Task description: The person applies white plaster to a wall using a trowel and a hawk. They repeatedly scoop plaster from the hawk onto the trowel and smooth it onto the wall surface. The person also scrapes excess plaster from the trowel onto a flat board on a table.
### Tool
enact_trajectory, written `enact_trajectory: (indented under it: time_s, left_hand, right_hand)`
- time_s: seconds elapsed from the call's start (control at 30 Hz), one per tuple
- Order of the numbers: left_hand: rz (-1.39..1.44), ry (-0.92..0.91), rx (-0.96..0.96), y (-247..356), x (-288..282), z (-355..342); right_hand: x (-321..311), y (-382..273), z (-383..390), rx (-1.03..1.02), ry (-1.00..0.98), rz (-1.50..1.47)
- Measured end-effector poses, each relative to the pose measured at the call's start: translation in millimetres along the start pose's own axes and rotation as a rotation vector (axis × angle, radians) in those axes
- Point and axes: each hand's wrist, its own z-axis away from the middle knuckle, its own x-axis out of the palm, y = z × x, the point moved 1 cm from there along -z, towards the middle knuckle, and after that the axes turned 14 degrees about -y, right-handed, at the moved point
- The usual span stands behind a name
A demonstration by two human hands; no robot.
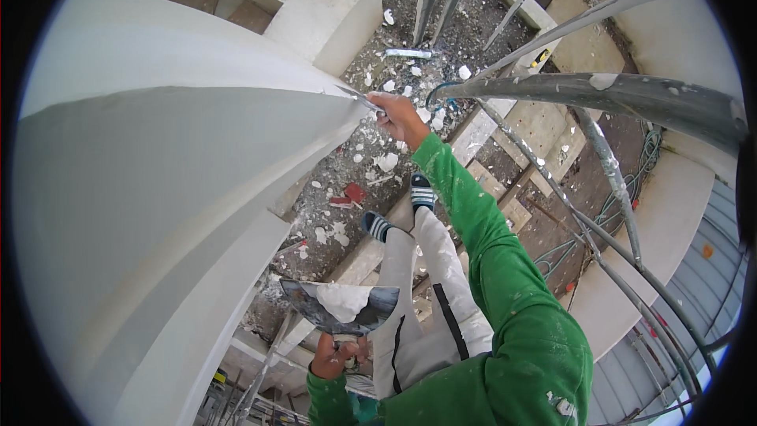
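Note:
My left hand is closed under a dark, half-round plasterer's hawk, holding it low in front of my body. A mound of white plaster sits on the hawk. Stretched out ahead, my right hand grips a thin metal plastering blade, mostly seen edge-on. The blade lies against the edge of a large white wall that curves along my left. Below its upper edge, the wall surface looks greyer. My fingers hide the blade's handle.
Scaffold poles cross on my right, one at arm height. I stand with sandals on or beside narrow planks. Far below, the ground is strewn with white plaster bits, a red piece and a coiled green hose.

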Motion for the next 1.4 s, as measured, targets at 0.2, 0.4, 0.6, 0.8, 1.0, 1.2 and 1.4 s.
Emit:
enact_trajectory:
  time_s: [0.2,0.4,0.6,0.8,1.0,1.2,1.4]
  left_hand:
    - [-0.04,-0.079,0.062,35,23,29]
    - [0.001,-0.089,0.188,62,56,60]
    - [0.006,-0.133,0.305,76,79,94]
    - [0.033,-0.205,0.429,81,104,130]
    - [-0.054,-0.251,0.489,88,124,159]
    - [-0.023,-0.403,0.523,87,129,188]
    - [0.122,-0.676,0.36,97,151,201]
  right_hand:
    - [64,-45,58,-0.017,-0.034,-0.014]
    - [121,-88,123,-0.026,-0.141,-0.082]
    - [185,-133,185,-0.019,-0.168,-0.08]
    - [246,-178,257,-0.06,-0.219,-0.092]
    - [314,-236,321,-0.157,-0.367,-0.026]
    - [327,-252,456,-0.833,-0.419,0.204]
    - [322,-126,577,-1.275,-0.16,0.263]
